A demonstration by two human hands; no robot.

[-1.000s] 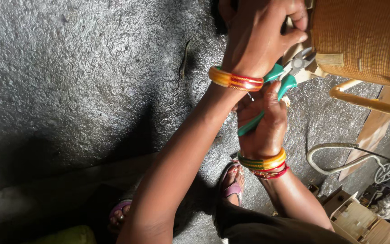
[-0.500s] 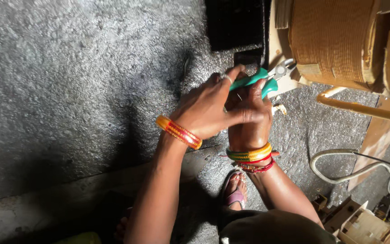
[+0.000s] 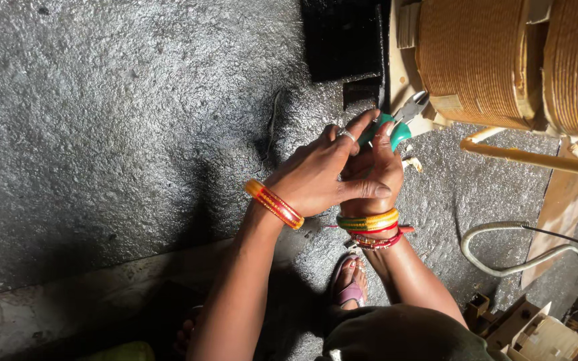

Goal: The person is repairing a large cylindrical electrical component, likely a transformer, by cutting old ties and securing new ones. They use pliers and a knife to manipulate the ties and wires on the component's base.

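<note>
Hands (image 3: 349, 174) clasped around green-handled pliers (image 3: 396, 124) above rough grey concrete floor (image 3: 115, 120), beside copper-wound coils (image 3: 476, 60).

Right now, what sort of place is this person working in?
Probably a small electrical or coil-winding workshop, worked at floor level. Large wound wire coils stand by the rough concrete floor, both hands grip green-handled pliers, and a loose cable lies near wooden scraps.

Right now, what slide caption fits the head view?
Both hands, left and right, clasp green-handled pliers beside a large copper wire coil above a rough grey floor.
</note>
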